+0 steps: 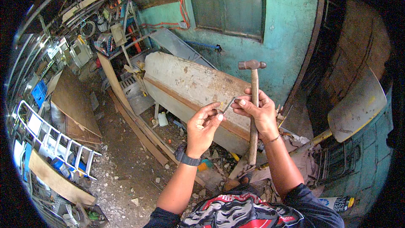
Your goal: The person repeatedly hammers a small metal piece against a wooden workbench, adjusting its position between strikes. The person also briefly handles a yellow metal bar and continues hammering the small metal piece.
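Note:
A short bent piece of thin grey metal (228,105) spans the gap between my two hands. The thumb and fingers of my left hand (201,127) pinch its lower end. At its upper bent end are the thumb and forefinger of my right hand (263,116). That same hand also keeps hold of a ball-peen hammer (254,77), upright, with its rusty head at the top and the wooden handle running down past the palm. Beyond both hands lies a worn, whitish board-like bench (190,74) with a brown wooden edge strip.
A shovel (356,107) leans at the right, near a teal wall (291,21). Long wooden planks (139,120) run along the dirt floor (126,181), which is strewn with rubble. An aluminium ladder (55,139) and a plywood sheet (76,105) stand at the left.

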`<action>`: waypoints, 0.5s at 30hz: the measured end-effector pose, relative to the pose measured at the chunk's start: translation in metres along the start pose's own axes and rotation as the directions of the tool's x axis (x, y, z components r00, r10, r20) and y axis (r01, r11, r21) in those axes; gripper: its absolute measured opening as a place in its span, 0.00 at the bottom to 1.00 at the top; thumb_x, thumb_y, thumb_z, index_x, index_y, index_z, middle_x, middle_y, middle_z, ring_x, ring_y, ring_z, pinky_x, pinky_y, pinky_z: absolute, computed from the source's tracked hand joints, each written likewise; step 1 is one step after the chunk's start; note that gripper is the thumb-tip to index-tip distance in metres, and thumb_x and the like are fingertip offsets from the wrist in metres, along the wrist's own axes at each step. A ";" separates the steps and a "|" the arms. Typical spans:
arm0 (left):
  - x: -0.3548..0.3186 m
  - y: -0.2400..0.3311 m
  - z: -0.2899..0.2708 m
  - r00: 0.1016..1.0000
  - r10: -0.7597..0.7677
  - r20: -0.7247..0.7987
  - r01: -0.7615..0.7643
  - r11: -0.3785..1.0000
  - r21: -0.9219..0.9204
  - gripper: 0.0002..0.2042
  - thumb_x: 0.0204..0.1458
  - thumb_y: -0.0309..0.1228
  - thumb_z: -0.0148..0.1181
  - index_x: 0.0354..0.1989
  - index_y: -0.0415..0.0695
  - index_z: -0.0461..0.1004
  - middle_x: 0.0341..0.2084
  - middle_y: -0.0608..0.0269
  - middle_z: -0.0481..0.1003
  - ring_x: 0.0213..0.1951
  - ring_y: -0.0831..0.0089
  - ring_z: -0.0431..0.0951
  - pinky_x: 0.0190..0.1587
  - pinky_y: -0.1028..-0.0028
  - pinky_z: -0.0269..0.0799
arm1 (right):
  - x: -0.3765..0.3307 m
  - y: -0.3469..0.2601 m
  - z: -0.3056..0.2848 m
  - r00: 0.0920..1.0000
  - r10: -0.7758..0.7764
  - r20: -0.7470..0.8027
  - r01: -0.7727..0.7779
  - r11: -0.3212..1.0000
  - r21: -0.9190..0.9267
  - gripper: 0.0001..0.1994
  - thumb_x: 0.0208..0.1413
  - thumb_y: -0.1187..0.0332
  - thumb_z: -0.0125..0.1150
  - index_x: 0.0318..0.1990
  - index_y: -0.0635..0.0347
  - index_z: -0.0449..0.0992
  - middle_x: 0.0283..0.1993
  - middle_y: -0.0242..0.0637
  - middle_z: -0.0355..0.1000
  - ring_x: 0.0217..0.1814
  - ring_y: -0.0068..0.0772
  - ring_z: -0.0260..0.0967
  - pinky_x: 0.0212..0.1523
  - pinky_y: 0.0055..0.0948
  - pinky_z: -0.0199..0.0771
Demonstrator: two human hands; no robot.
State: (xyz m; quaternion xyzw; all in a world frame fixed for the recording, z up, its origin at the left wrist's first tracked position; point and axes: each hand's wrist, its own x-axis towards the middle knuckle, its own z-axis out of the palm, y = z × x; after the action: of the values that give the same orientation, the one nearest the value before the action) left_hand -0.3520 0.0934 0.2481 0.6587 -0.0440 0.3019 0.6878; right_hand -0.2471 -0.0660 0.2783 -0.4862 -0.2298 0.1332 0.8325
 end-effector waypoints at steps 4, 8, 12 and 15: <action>-0.001 0.005 -0.002 1.000 0.022 -0.013 -0.023 1.000 -0.016 0.18 0.60 0.26 0.63 0.58 0.34 0.72 0.39 0.59 0.79 0.41 0.70 0.81 0.48 0.72 0.77 | -0.002 -0.002 0.003 1.000 0.005 0.024 -0.005 1.000 0.001 0.19 0.60 0.76 0.64 0.55 0.69 0.65 0.45 0.51 0.78 0.45 0.46 0.81 0.46 0.40 0.86; -0.002 0.013 -0.005 0.999 0.037 -0.040 -0.036 0.999 0.009 0.18 0.60 0.26 0.63 0.57 0.35 0.73 0.39 0.60 0.78 0.41 0.70 0.82 0.48 0.72 0.76 | -0.004 -0.003 0.005 0.999 0.010 0.049 -0.009 1.000 -0.005 0.19 0.60 0.76 0.64 0.55 0.69 0.65 0.45 0.51 0.78 0.45 0.46 0.81 0.46 0.40 0.87; -0.002 0.019 -0.005 0.998 0.033 -0.052 -0.032 0.999 0.022 0.18 0.60 0.26 0.63 0.58 0.35 0.73 0.39 0.60 0.78 0.41 0.70 0.81 0.47 0.72 0.76 | -0.006 -0.004 0.007 0.999 -0.003 0.049 0.003 1.000 0.002 0.19 0.59 0.75 0.65 0.55 0.68 0.67 0.43 0.48 0.79 0.44 0.45 0.81 0.44 0.38 0.87; -0.002 0.021 -0.004 0.998 0.040 -0.052 -0.039 0.999 0.030 0.18 0.60 0.26 0.63 0.58 0.35 0.73 0.39 0.60 0.78 0.41 0.70 0.81 0.47 0.72 0.76 | -0.006 -0.004 0.007 0.999 -0.003 0.044 0.003 1.000 -0.001 0.19 0.59 0.75 0.65 0.55 0.68 0.67 0.42 0.48 0.79 0.44 0.44 0.81 0.45 0.37 0.87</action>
State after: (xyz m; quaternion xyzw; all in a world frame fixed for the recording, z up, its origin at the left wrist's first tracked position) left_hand -0.3650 0.0951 0.2649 0.6595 -0.0347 0.3331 0.6729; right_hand -0.2563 -0.0651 0.2834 -0.4832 -0.2491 0.1424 0.8271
